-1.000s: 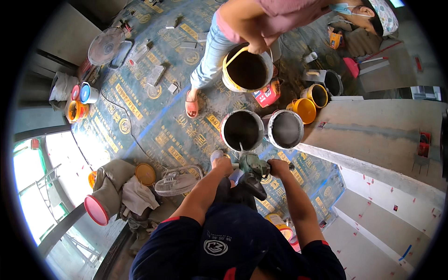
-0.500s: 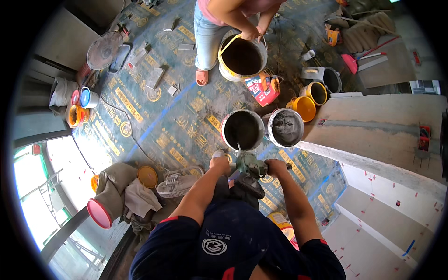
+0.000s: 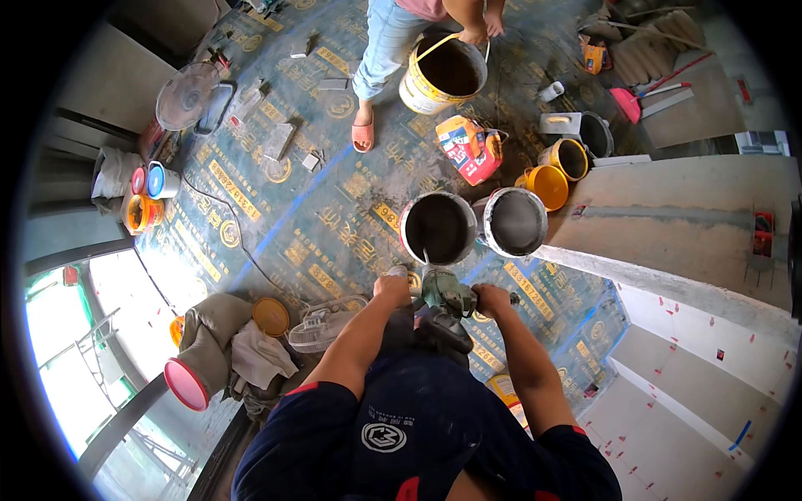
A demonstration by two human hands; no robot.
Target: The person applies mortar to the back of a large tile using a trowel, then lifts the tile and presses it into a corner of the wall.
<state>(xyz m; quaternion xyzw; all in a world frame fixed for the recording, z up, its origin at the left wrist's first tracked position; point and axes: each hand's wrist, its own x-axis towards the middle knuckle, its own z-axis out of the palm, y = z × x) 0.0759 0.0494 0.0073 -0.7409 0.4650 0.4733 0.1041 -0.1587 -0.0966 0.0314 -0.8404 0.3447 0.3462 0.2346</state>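
Now both hands, left hand (image 3: pixel 391 286) and right hand (image 3: pixel 493 298), fingers closed around the green mixer drill (image 3: pixel 445 292) just below the grey bucket (image 3: pixel 439 228); shaft tilt could tip bucket, slop mortar

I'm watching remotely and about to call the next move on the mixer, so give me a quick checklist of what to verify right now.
1. Both hands on the mixer: left hand and right hand each grip a handle. Ok.
2. Shaft inside the near bucket: it reaches into the grey mix. Ok.
3. Second bucket apart from the shaft: it touches the near bucket. Ok.
4. Other person well away: stands farther off, holding a yellow bucket. Ok.
5. Cable free of feet: cannot tell.
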